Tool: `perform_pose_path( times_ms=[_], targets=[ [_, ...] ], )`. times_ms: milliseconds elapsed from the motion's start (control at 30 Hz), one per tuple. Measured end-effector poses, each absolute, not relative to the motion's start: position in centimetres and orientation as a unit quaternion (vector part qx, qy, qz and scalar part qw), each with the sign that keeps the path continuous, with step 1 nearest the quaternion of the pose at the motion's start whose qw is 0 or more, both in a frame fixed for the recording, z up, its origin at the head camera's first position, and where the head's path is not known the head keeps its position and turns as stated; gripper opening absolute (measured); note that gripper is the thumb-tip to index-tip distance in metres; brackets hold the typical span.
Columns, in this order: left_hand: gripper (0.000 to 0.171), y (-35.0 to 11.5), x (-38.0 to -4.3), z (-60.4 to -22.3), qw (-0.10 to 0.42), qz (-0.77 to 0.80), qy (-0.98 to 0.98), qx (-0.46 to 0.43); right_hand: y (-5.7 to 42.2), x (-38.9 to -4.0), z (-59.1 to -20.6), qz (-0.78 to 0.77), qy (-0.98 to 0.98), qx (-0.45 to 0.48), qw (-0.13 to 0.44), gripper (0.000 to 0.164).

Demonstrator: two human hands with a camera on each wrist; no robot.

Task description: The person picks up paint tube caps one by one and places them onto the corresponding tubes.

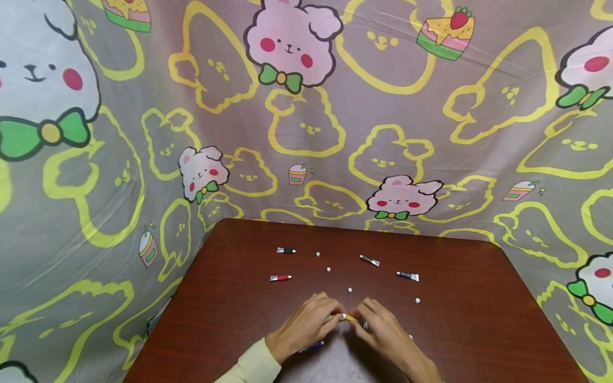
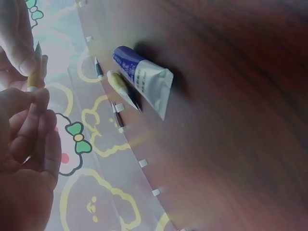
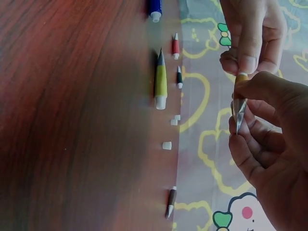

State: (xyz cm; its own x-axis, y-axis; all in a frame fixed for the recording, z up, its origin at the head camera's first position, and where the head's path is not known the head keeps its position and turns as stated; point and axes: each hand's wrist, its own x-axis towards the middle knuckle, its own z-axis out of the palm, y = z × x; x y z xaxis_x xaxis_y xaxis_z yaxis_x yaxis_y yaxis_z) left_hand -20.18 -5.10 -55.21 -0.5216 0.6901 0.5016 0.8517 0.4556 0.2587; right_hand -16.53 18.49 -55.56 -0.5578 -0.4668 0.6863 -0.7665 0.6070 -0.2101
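Both hands meet over the near part of the table on a small orange-yellow paint tube [image 1: 350, 318] with a silver crimped end. My left hand [image 1: 311, 323] pinches its white cap [image 3: 243, 74] between thumb and forefinger. The body of the tube is gripped by my right hand [image 1: 383, 330], the thumb lying along it in the right wrist view. On the table near the left hand lie a yellow paint tube [image 3: 161, 84], partly hidden by the fingers in the head view, and a blue paint tube [image 2: 132, 65].
Farther back lie a red tube [image 1: 280, 277], a black tube [image 1: 286, 250], a dark brown tube [image 1: 370, 260] and a dark blue tube [image 1: 408, 276]. Several loose white caps, such as one cap [image 1: 350, 290], are scattered between them. A patterned cloth [image 1: 311, 133] hangs around the brown table [image 1: 230, 298].
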Motion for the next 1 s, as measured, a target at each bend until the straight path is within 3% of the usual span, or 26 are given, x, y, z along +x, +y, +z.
perform_pose_path(
  times_ms=[100, 433, 1000],
  targets=[
    [0.006, -5.2, -20.2, -55.3, 0.176, -0.248, -0.831, -0.465, 18.4, -16.5, -55.5, 0.257, -0.844, 0.367, 0.295, 0.004],
    [0.005, -5.4, -20.4, -55.6, 0.188, -0.252, -0.827, -0.467, 18.4, -16.3, -56.0, 0.244, -0.846, 0.364, 0.304, 0.026],
    [0.013, -7.2, -19.9, -56.2, 0.121, -0.241, -0.856, -0.440, 19.0, -14.4, -57.4, 0.224, -0.880, 0.344, 0.241, 0.013]
  ],
)
